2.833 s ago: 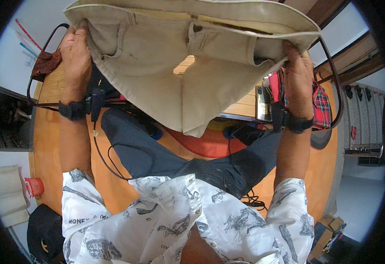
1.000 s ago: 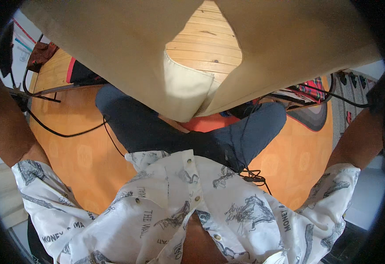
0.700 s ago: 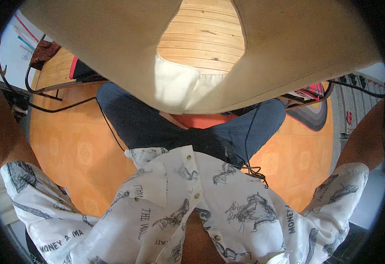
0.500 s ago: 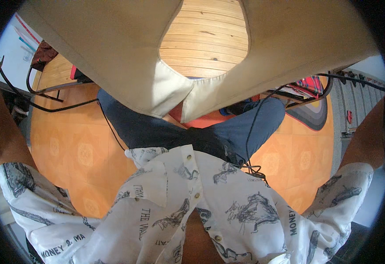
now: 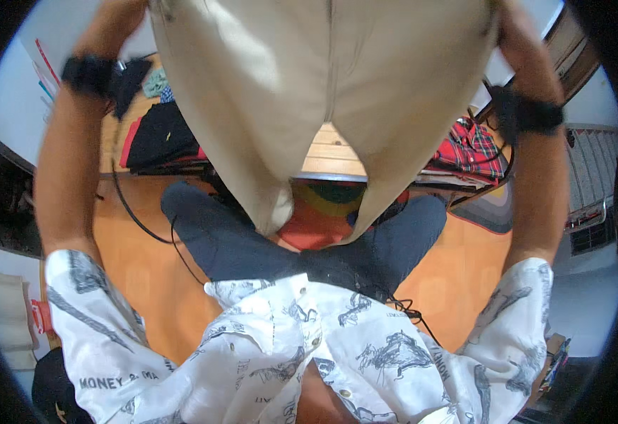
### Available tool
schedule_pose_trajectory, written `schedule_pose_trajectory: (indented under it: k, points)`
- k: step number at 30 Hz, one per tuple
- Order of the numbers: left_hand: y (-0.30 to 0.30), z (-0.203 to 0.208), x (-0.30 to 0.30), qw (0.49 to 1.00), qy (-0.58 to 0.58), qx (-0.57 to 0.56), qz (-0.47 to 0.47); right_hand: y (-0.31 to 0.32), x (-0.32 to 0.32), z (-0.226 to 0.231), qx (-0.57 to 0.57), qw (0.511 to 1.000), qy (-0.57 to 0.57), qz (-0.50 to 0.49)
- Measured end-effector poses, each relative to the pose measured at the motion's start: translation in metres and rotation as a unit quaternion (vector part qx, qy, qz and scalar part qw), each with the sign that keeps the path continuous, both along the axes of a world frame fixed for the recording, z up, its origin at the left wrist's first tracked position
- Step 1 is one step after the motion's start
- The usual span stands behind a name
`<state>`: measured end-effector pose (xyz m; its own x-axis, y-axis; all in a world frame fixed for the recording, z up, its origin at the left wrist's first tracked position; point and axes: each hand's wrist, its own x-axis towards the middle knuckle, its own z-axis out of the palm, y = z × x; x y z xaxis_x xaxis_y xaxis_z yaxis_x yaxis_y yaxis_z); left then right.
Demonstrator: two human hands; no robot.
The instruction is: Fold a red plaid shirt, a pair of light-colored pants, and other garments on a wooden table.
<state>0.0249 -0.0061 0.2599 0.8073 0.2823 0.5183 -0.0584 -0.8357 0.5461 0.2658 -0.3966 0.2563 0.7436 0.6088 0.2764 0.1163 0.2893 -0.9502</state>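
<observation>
A pair of beige trousers (image 5: 266, 85) hangs spread out in front of me, its legs dropping toward my lap. At the upper left, my left hand (image 5: 129, 10) grips one side of the trousers. My right hand (image 5: 512, 25) holds the opposite side at the upper right. Both hands are partly cut off by the picture's top edge, and the cloth covers their fingertips. Between the two trouser legs a gap shows the wooden table (image 5: 331, 152) behind.
Folded dark clothes (image 5: 164, 138) lie on the table's left, a red plaid garment (image 5: 468, 152) on its right. Black cables (image 5: 136, 219) loop beside my bent legs (image 5: 415, 222). A grey striped rug (image 5: 484, 210) lies on the orange floor (image 5: 139, 283).
Both arms have swung upward and inward, bringing my hands into view at the top. The beige trousers now hang narrower, with the gap between their legs lower and smaller.
</observation>
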Motion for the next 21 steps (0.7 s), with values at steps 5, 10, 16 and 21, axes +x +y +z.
schedule_pose_trajectory:
  k: [5,10,16,21]
  points:
    - [-0.059,-0.118,0.016,0.952,-0.072,-0.299,-0.011,-0.021,0.048,-0.091,-0.079,0.996,-0.037,-0.034]
    - [-0.076,-0.145,-0.007,0.946,-0.043,-0.318,-0.056,-0.03,0.031,-0.112,-0.141,0.989,-0.005,-0.034]
    - [-0.095,-0.185,-0.017,0.93,-0.025,-0.365,-0.026,-0.045,0.018,-0.139,-0.184,0.982,0.035,0.017]
    - [-0.132,-0.204,-0.043,0.912,0.086,-0.399,-0.044,-0.072,0.001,-0.151,-0.326,0.927,-0.022,0.186]
